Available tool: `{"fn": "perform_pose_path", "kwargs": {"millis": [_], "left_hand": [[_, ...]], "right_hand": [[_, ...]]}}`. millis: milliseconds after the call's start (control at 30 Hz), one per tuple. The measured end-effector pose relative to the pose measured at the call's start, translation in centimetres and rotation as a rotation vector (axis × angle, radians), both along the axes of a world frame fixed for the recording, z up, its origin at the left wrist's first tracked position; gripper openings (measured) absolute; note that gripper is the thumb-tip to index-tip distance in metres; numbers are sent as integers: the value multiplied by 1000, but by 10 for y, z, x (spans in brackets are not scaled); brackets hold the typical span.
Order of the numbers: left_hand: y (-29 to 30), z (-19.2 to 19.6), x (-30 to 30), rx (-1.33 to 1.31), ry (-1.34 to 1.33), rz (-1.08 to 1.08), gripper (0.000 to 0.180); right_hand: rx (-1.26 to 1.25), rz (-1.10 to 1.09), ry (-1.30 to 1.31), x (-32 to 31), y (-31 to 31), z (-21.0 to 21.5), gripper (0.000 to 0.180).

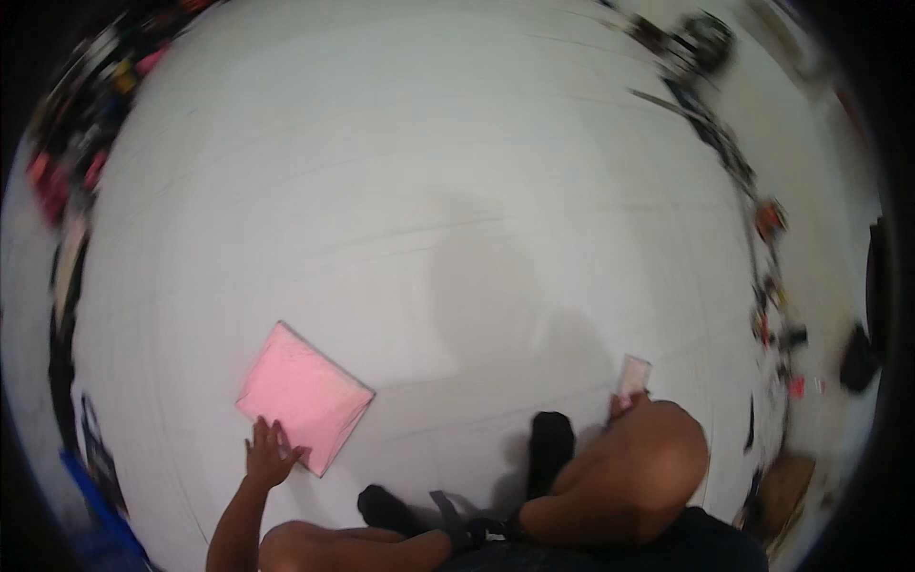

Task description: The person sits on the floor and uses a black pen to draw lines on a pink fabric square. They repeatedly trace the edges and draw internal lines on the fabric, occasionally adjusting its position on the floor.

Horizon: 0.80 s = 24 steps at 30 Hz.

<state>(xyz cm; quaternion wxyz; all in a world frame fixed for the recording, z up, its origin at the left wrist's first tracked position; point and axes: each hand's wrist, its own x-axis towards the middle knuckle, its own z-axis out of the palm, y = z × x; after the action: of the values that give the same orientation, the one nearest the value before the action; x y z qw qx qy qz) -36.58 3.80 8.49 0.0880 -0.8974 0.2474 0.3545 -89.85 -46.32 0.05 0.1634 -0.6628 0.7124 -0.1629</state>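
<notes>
A flat, square pink packet with dark edges point(307, 393) lies on the white sheet to the left, turned cornerwise. My left hand point(273, 454) rests at its near edge with the fingers apart, touching it without gripping. Over to the right, a small pale-pink rectangular packet point(636, 372) is held at its lower end by my right hand point(621, 404). Only the fingertips of that hand show, as my raised right knee covers the rest.
A wide, slightly creased white sheet point(381, 191) spreads in front of me. My feet in black socks point(550, 446) stand on its near part. Blurred clutter point(71, 143) lines the left edge, with a blue object point(100, 510) nearer. Tools and cables point(710, 129) run along the right edge.
</notes>
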Motion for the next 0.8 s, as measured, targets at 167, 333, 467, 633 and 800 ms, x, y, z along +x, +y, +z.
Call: {"fn": "perform_pose_path", "kwargs": {"millis": [167,333,467,633,800], "left_hand": [[84,-72,-46,-126,-242,364,96],[111,-133,-79,-237,-417,672,90],[107,-183,-78,-298,-617,886,82],[137,-197,-79,-187,-816,965,78],[100,-194,-81,-198,-785,927,79]], "right_hand": [[-49,133,171,-18,-42,-50,68],[-23,270,383,-11,-114,-74,74],[-99,571,468,-14,-174,-61,78],[-117,1152,296,178,-182,-12,70],[-9,1341,468,348,-174,104,40]]}}
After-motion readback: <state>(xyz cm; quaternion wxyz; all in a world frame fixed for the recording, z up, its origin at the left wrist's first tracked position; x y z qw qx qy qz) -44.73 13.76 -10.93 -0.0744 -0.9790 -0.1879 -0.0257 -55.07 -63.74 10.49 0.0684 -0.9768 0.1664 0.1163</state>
